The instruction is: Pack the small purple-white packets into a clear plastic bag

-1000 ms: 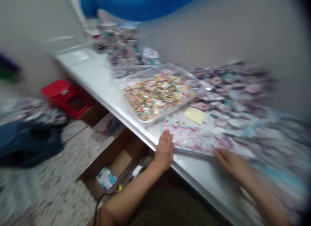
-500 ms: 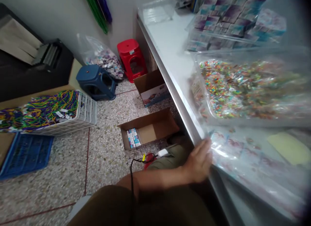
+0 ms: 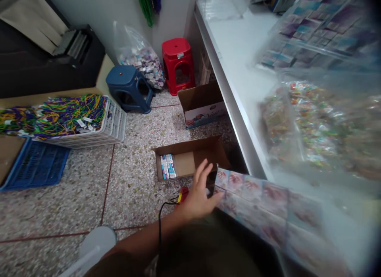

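Note:
My left hand (image 3: 200,197) is over the floor beside the table's edge, fingers stretched out and thumb spread. Its thumb tip is right by the near end of a long flat pack of small printed boxes (image 3: 253,201) in clear wrap; whether they touch I cannot tell. The pack juts out past the edge of the white table (image 3: 235,43), and its right part is blurred. Below and beyond my hand, an open cardboard box (image 3: 205,150) stands on the floor with wrapped small boxes (image 3: 168,166) at its left end. My right hand does not show.
Bags of colourful small pieces (image 3: 318,130) and a bag of purple-blue boxes (image 3: 315,31) lie on the table. On the floor are another carton (image 3: 205,114), a red stool (image 3: 178,66), a blue stool (image 3: 127,86), a white bead crate (image 3: 114,122) and a black cable (image 3: 160,217).
My left hand has come away from the table edge, moving left with its fingers spreading. The long pack has shifted left, out over the edge. The whole view has swung a little.

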Demonstrator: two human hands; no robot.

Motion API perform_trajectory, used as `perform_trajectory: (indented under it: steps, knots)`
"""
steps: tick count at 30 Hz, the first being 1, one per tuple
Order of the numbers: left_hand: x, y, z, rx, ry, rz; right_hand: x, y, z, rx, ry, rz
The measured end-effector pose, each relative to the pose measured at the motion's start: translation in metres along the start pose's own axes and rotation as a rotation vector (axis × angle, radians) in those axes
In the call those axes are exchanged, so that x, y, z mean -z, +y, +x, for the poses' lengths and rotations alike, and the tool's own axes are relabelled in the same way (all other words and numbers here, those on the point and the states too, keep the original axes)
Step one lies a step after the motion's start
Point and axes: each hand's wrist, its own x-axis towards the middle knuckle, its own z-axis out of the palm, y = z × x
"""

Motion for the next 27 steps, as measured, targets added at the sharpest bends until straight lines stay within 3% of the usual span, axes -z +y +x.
perform_trajectory:
  steps: [4, 7, 9, 12, 15, 17, 19, 23, 27]
  knots:
    - [0.043, 0.002, 0.036, -0.266, -0.329, 0.182, -0.007, -0.014, 0.029, -0.001, -0.004, 0.102]
    - [0.051, -0.012, 0.052, -0.201, -0.446, 0.101, -0.016, -0.034, 0.073, 0.002, -0.103, 0.203]
    - [0.048, -0.034, 0.053, -0.061, -0.392, 0.022, -0.025, -0.049, 0.099, 0.001, -0.137, 0.192]
    - [0.041, -0.08, 0.052, 0.175, -0.154, -0.047, -0.042, -0.063, 0.119, 0.062, -0.06, 0.062]
    - [0.034, -0.129, 0.057, 0.349, 0.163, 0.035, -0.055, -0.057, 0.119, 0.304, 0.078, -0.128]
    - [0.03, -0.156, 0.066, 0.405, 0.301, 0.17, -0.06, -0.046, 0.114, 0.449, 0.114, -0.232]
    - [0.025, -0.18, 0.075, 0.435, 0.327, 0.261, -0.059, -0.036, 0.109, 0.512, 0.102, -0.315]
    - [0.007, -0.22, 0.082, 0.535, 0.22, 0.297, -0.045, -0.022, 0.109, 0.483, 0.098, -0.439]
    - [-0.017, -0.264, 0.082, 0.816, 0.126, 0.342, -0.034, -0.013, 0.116, 0.499, 0.048, -0.431]
